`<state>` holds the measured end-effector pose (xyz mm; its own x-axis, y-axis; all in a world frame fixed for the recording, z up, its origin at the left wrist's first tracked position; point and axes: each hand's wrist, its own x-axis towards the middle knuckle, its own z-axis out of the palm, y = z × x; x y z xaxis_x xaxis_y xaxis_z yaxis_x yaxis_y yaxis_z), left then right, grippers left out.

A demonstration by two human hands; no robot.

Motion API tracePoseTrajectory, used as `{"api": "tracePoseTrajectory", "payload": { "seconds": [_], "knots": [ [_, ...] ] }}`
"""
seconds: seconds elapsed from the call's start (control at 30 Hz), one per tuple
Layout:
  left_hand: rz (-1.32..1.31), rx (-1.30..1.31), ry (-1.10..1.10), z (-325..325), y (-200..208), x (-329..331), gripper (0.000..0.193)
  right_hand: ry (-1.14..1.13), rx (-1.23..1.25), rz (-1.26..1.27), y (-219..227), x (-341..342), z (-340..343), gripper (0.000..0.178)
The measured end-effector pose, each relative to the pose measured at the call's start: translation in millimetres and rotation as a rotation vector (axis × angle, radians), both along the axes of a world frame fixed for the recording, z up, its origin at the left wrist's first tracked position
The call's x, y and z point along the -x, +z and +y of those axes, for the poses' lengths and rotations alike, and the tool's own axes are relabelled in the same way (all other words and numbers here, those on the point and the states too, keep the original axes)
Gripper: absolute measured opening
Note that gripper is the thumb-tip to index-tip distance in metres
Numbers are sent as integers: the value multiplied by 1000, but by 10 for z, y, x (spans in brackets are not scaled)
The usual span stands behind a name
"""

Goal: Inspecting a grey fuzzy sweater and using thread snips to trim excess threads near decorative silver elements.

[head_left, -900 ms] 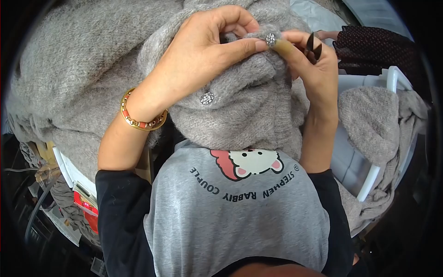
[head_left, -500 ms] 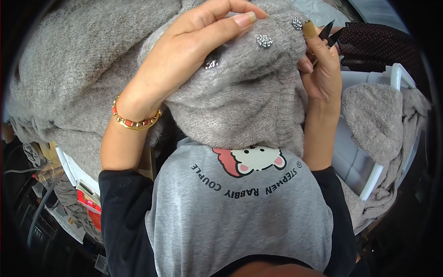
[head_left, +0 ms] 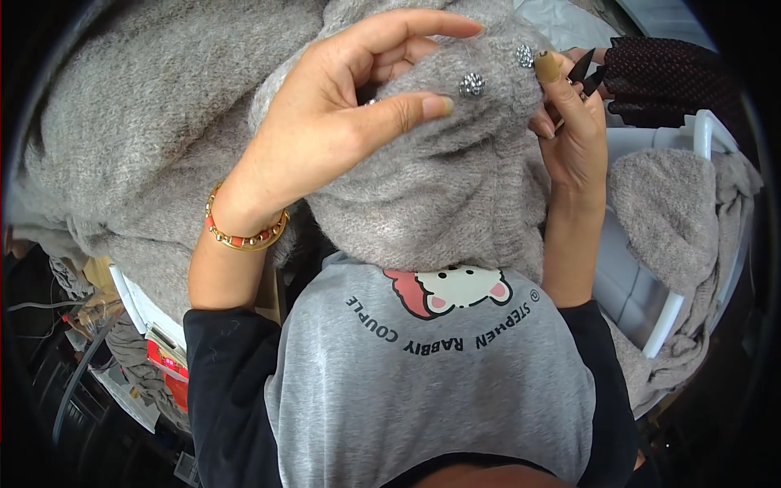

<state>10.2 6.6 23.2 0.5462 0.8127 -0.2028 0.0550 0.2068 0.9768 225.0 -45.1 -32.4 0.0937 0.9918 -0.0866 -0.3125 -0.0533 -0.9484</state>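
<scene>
We see gray knit garment (head_left: 431, 195) bunched against gray shirt (head_left: 431, 390); left hand (head_left: 333, 106) spread over it, right hand (head_left: 576, 126) gripping black snips (head_left: 581, 67) at its edge; rightward, pale plastic crate (head_left: 665, 325), dark dotted fabric (head_left: 659, 81) beyond.

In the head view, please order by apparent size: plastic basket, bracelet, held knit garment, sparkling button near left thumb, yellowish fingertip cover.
Knit garment
Plastic basket
Bracelet
Sparkling button and yellowish fingertip cover: too alike to rank
</scene>
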Motion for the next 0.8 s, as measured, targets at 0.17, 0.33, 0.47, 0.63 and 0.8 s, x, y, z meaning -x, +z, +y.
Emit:
{"api": "tracePoseTrajectory", "payload": {
  "seconds": [0.17, 0.33, 0.47, 0.63, 0.8],
  "knots": [
    [-265, 85, 6, -128, -33, 90, 37, 4, -34, 10, 21, 0, -22, 25],
    [-48, -462, -137, -100, -142, 152, 31, 110, -79, 0, 23, -33, -32, 31],
    [-25, -606, -234, -44, -161, 207, 28, 156, -123, -4, 51, -51, -23, 32],
    [175, -725, -244, -31, -111, 266, 27, 127, -119, -31, 68, -57, -36, 31],
    [-349, -1445, -157, 205, -266, 140, 20, 109, -107, -56, 86, -49, -27, 28]
  ]
}}
